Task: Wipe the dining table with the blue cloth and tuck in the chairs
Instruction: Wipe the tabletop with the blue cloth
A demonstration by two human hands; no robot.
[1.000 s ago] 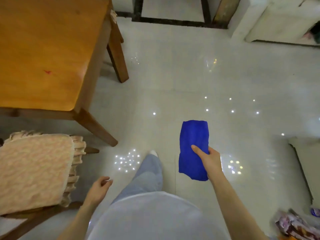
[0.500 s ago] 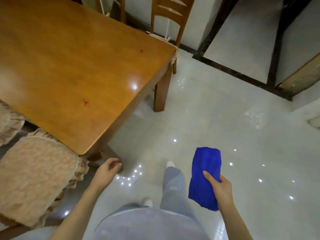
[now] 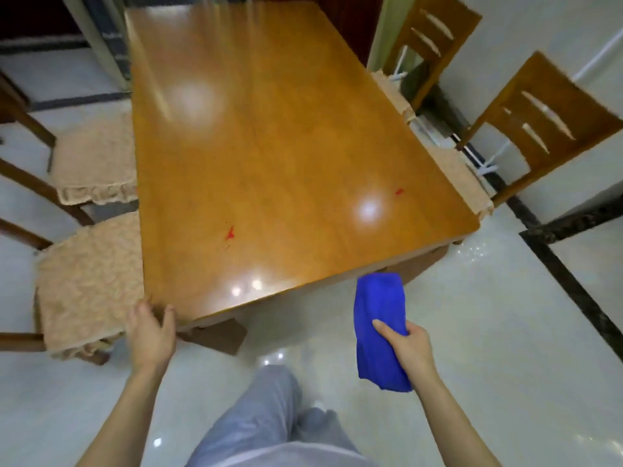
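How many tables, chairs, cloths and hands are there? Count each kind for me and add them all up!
Table: 1
Chairs: 4
Blue cloth: 1
Hands: 2, the left hand and the right hand
Total: 8
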